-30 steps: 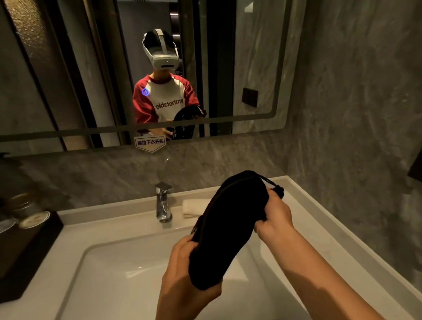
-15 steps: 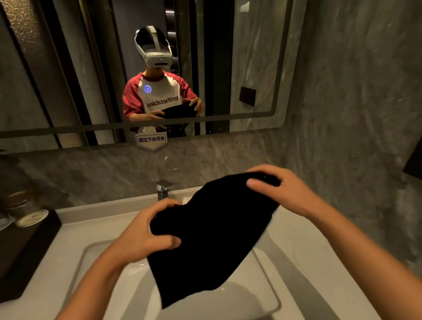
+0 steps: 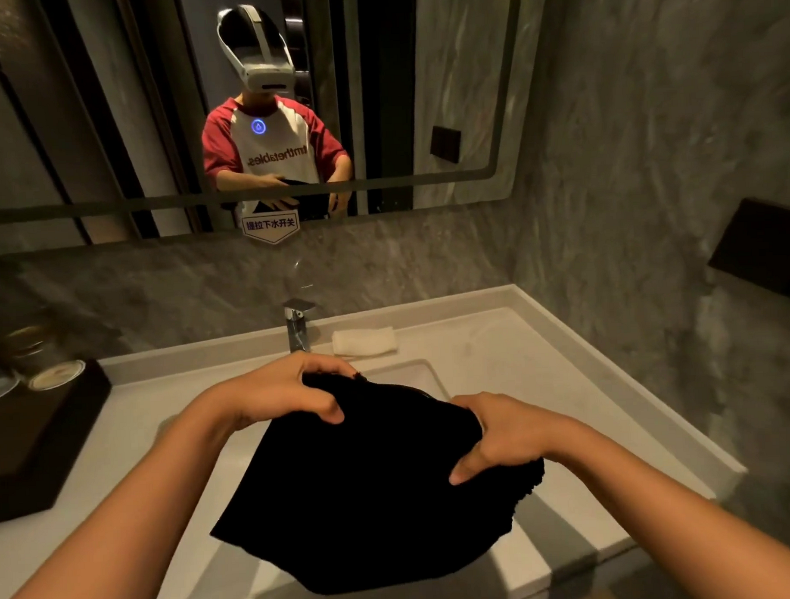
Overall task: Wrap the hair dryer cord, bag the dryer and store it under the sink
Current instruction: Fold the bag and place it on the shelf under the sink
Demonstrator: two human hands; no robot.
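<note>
Left hand (image 3: 280,393) and right hand (image 3: 505,439) each grip the black bag (image 3: 373,501) above the sink (image 3: 570,508).

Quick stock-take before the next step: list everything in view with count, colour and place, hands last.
Bag: one, black fabric, held over the sink.
Sink: one, white, under the bag.
Faucet: one, chrome, behind the basin.
Folded towel: one, white, right of the faucet.
Tray: one, dark, left countertop, holding round-lidded items.
Mirror: one, dark-framed, on the wall.
Sign: one, white, mirror's lower edge.
Left hand: gripping the bag's far edge.
Right hand: gripping its right edge.
</note>
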